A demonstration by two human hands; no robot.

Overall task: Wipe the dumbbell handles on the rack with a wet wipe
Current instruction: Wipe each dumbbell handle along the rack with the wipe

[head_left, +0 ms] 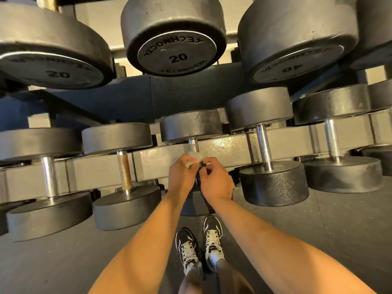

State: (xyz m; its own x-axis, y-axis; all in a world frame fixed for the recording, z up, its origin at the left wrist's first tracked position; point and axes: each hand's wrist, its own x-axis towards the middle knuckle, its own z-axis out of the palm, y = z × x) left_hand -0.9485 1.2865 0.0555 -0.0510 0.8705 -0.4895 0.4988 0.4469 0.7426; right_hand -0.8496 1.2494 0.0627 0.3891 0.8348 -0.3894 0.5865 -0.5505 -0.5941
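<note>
A row of black dumbbells lies on the lower rack rail (pixel 224 149). Both my hands meet over the middle dumbbell's steel handle (pixel 193 145), whose lower part they hide. My left hand (pixel 182 175) and my right hand (pixel 214 179) each pinch a crumpled white wet wipe (pixel 194 159) between the fingertips, right at the handle. The far head of that dumbbell (pixel 191 126) shows above the hands; its near head is mostly covered by my wrists. I cannot tell whether the wipe touches the handle.
Neighbouring dumbbell handles stand left (pixel 124 170) and right (pixel 264 145) of the hands. Large 20-marked dumbbells (pixel 176 39) overhang from the upper shelf. My two shoes (pixel 199 245) stand on the dark rubber floor below.
</note>
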